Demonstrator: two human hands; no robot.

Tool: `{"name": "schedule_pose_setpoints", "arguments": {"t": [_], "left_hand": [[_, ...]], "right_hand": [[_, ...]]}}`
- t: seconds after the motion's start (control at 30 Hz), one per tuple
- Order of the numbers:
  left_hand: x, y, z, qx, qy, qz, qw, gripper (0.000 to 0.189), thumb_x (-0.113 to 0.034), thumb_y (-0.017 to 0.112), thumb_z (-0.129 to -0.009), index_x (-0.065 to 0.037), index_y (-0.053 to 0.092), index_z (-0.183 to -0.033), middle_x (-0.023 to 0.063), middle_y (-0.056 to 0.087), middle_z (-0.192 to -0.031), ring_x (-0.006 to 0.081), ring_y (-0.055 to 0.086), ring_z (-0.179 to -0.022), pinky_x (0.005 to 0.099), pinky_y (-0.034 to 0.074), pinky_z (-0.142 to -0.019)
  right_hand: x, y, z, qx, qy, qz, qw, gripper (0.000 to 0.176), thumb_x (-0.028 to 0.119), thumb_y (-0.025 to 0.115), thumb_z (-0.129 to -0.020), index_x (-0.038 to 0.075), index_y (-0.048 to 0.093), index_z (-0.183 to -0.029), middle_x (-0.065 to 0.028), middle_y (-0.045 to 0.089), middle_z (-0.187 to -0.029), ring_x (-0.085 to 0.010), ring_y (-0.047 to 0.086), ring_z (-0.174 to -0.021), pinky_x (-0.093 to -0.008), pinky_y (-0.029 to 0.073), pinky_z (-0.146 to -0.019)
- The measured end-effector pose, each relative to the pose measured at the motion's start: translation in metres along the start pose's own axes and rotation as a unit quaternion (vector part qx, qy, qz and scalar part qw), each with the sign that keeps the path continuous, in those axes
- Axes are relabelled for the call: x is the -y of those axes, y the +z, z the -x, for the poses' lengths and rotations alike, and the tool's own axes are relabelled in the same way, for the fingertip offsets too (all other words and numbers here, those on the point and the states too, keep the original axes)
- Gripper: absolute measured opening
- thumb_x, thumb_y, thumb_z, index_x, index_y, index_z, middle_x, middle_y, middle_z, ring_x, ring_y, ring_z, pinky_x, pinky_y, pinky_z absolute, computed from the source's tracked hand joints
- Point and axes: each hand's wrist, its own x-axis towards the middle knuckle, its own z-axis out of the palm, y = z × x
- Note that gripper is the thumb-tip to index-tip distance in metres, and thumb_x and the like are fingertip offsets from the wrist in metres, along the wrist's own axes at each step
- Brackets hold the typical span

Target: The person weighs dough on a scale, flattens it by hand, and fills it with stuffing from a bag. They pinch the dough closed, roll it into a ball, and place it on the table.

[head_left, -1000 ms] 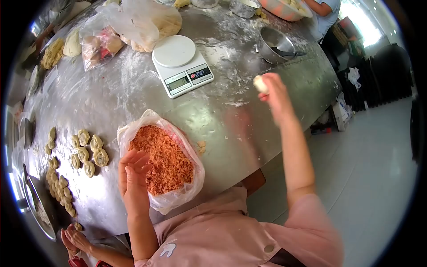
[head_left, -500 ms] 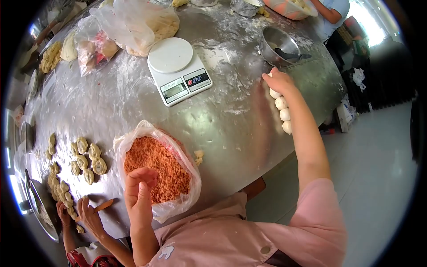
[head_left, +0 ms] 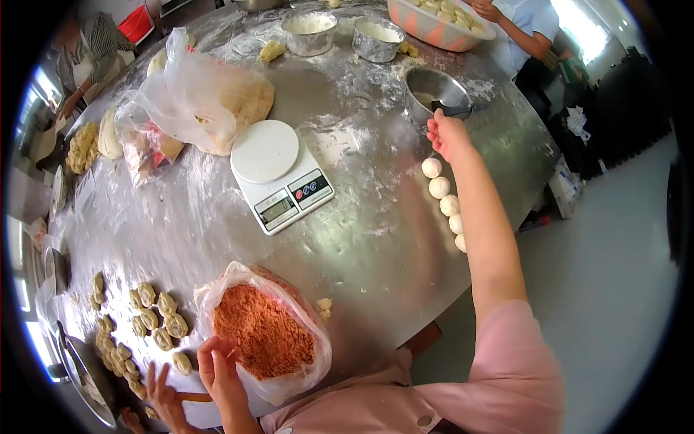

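My right hand [head_left: 450, 136] reaches to the near side of a metal bowl [head_left: 436, 94], its fingers curled together beside a dark utensil [head_left: 454, 110]; what they grip, if anything, is unclear. Below it several white dough balls [head_left: 439, 188] lie in a row along my forearm. My left hand [head_left: 219, 365] hovers at the left edge of a plastic bag holding reddish crumbly filling [head_left: 264, 333]. Its fingers are loosely bent and apart, with nothing visible between them. A white kitchen scale [head_left: 282, 177] stands between the bag of filling and the wrapped dough.
A co-worker's hand [head_left: 168, 398] with a wooden stick is near shaped dough pieces [head_left: 160, 318] at lower left. Plastic-wrapped dough [head_left: 238, 101] lies behind the scale. Two floury metal pots [head_left: 309, 35] and a large basin [head_left: 434, 29] stand at the back, near other people.
The view has shifted, so the table items appear lower. My right hand has moved off the end of the ball row to the bowl. My left hand stays beside the filling.
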Motion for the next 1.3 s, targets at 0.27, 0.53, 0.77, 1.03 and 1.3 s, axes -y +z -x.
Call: {"name": "schedule_pose_setpoints", "arguments": {"t": [0.27, 0.53, 0.77, 1.03, 1.3], "left_hand": [[-0.011, -0.008, 0.005, -0.084, 0.0, -0.047, 0.995, 0.021, -0.021, 0.051, -0.101, -0.01, 0.055, -0.118, 0.0012, 0.06, -0.105, 0.0131, 0.06, -0.097, 0.0262, 0.046, -0.083], [-0.025, 0.004, -0.006, -0.136, -0.041, -0.078, 0.987, 0.027, -0.021, 0.056, -0.098, -0.004, 0.055, -0.12, 0.0118, 0.059, -0.118, 0.0266, 0.057, -0.108, 0.0405, 0.044, -0.094], [-0.028, 0.025, -0.021, -0.106, -0.043, -0.106, 0.988, 0.023, -0.016, 0.055, -0.098, -0.003, 0.057, -0.116, 0.0106, 0.06, -0.112, 0.0258, 0.059, -0.104, 0.0405, 0.046, -0.093], [-0.036, 0.033, -0.024, -0.073, -0.017, -0.141, 0.987, 0.02, -0.013, 0.054, -0.098, -0.001, 0.059, -0.113, 0.011, 0.06, -0.107, 0.0226, 0.058, -0.103, 0.0394, 0.048, -0.092], [-0.033, 0.003, -0.007, -0.06, 0.032, -0.129, 0.989, 0.024, -0.02, 0.053, -0.1, -0.004, 0.055, -0.117, 0.0082, 0.057, -0.112, 0.0214, 0.056, -0.105, 0.0376, 0.043, -0.094]], "right_hand": [[0.027, 0.018, -0.096, -0.054, 0.023, -0.2, 0.978, 0.028, 0.028, 0.064, -0.093, 0.003, 0.054, -0.097, -0.0089, 0.061, -0.08, -0.02, 0.063, -0.066, -0.0326, 0.056, -0.059], [0.05, 0.01, -0.176, -0.159, -0.039, -0.153, 0.975, 0.031, 0.019, 0.074, -0.086, -0.005, 0.058, -0.1, -0.0128, 0.061, -0.092, -0.0204, 0.061, -0.064, -0.0313, 0.058, -0.055], [0.073, 0.019, -0.219, -0.165, -0.023, -0.133, 0.977, 0.027, 0.025, 0.07, -0.09, 0.003, 0.058, -0.1, -0.0078, 0.063, -0.086, -0.0189, 0.062, -0.071, -0.0302, 0.055, -0.066], [0.048, 0.019, -0.198, 0.02, -0.072, -0.246, 0.966, 0.043, 0.041, 0.059, -0.095, 0.008, 0.05, -0.121, -0.0086, 0.053, -0.125, -0.0225, 0.062, -0.087, -0.0335, 0.05, -0.072], [0.028, 0.072, -0.022, 0.138, -0.165, -0.06, 0.975, 0.027, 0.016, 0.064, -0.09, 0.005, 0.059, -0.114, -0.0054, 0.066, -0.098, -0.0138, 0.063, -0.075, -0.0247, 0.051, -0.063]]}}
